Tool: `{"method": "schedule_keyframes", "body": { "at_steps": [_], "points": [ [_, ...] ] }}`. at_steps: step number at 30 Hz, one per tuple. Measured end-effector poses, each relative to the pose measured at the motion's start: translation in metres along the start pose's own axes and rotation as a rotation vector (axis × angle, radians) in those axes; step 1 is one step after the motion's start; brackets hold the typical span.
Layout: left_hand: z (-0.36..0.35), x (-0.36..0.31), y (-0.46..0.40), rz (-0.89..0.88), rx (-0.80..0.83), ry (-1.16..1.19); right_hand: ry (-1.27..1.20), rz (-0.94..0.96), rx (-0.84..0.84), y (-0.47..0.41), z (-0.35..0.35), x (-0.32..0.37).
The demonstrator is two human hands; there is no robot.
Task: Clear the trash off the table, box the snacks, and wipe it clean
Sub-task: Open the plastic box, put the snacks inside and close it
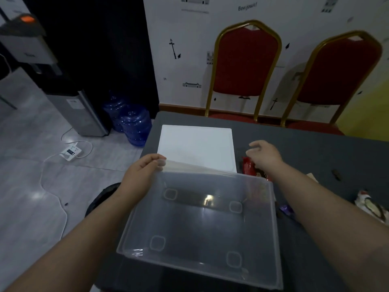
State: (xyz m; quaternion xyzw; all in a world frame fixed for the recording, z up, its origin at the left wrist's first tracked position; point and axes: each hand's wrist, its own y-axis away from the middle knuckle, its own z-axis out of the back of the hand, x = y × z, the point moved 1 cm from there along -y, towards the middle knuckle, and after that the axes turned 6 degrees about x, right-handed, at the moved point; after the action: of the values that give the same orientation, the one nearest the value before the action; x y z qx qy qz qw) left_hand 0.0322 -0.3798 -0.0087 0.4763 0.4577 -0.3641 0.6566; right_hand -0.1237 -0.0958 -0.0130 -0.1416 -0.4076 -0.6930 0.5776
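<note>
The left hand (143, 171) grips the far left corner of a clear plastic box (202, 224), fingers curled over the rim, so that the box stands tilted with its open side toward the person at the near edge of the dark desk (305, 144). The right hand (266, 154) hangs loose and holds nothing — its fingers are relaxed, just above a red snack packet (248, 166) that lies beside the box's far right corner. Whether the fingertips touch the packet cannot be told.

Behind the box a white lid (195, 144) lies flat on the desk, its near edge hidden by the box rim. To the right of the right forearm lie a small purple wrapper (286, 208), a white-and-dark snack bag (372, 207) near the picture's edge and a small dark object (336, 173) farther back.

Beyond the desk stand two red chairs (246, 66) with gold frames against a white wall. On the floor to the left are two blue water bottles (134, 125) and a white power strip (70, 152) with its cable.
</note>
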Motion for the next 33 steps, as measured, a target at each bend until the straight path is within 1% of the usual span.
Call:
{"method": "schedule_keyframes", "body": {
  "at_steps": [2, 4, 6, 8, 10, 14, 21, 24, 28, 29, 31, 32, 33],
  "points": [
    [-0.001, -0.001, -0.001, 0.0, 0.009, 0.006, -0.02, 0.036, -0.093, 0.014, 0.007, -0.016],
    [-0.002, 0.0, -0.001, 0.004, 0.014, 0.023, 0.01, 0.001, -0.111, 0.026, 0.008, -0.04],
    [-0.002, 0.0, -0.002, 0.009, 0.012, 0.044, 0.062, -0.072, -0.047, 0.034, 0.004, -0.059],
    [-0.001, 0.001, -0.003, 0.007, 0.017, 0.039, -0.007, -0.136, 0.043, 0.038, -0.002, -0.067],
    [0.0, 0.002, -0.003, 0.007, 0.018, 0.036, -0.101, -0.158, 0.101, 0.042, -0.008, -0.069],
    [0.0, 0.002, -0.004, 0.005, 0.014, 0.047, -0.156, -0.18, 0.079, 0.04, -0.013, -0.068],
    [-0.003, -0.001, -0.002, -0.008, 0.015, 0.05, -0.228, -0.356, 0.048, 0.028, -0.01, -0.074],
    [-0.003, 0.0, -0.003, -0.003, 0.013, 0.063, -0.141, -0.322, 0.043, 0.03, -0.01, -0.069],
    [-0.001, 0.002, -0.004, -0.002, 0.027, 0.053, -0.234, -0.248, 0.062, 0.033, -0.014, -0.069],
    [-0.001, 0.002, -0.004, -0.005, 0.029, 0.055, -0.213, -0.239, 0.082, 0.033, -0.013, -0.071],
    [-0.001, 0.001, -0.004, -0.004, 0.03, 0.07, -0.079, -0.239, 0.127, 0.038, -0.007, -0.07],
    [-0.001, 0.001, -0.004, -0.003, 0.034, 0.08, -0.04, -0.234, 0.09, 0.039, -0.001, -0.069],
    [-0.001, 0.0, -0.004, -0.004, 0.04, 0.087, -0.051, -0.227, 0.053, 0.042, 0.006, -0.066]
  ]
}}
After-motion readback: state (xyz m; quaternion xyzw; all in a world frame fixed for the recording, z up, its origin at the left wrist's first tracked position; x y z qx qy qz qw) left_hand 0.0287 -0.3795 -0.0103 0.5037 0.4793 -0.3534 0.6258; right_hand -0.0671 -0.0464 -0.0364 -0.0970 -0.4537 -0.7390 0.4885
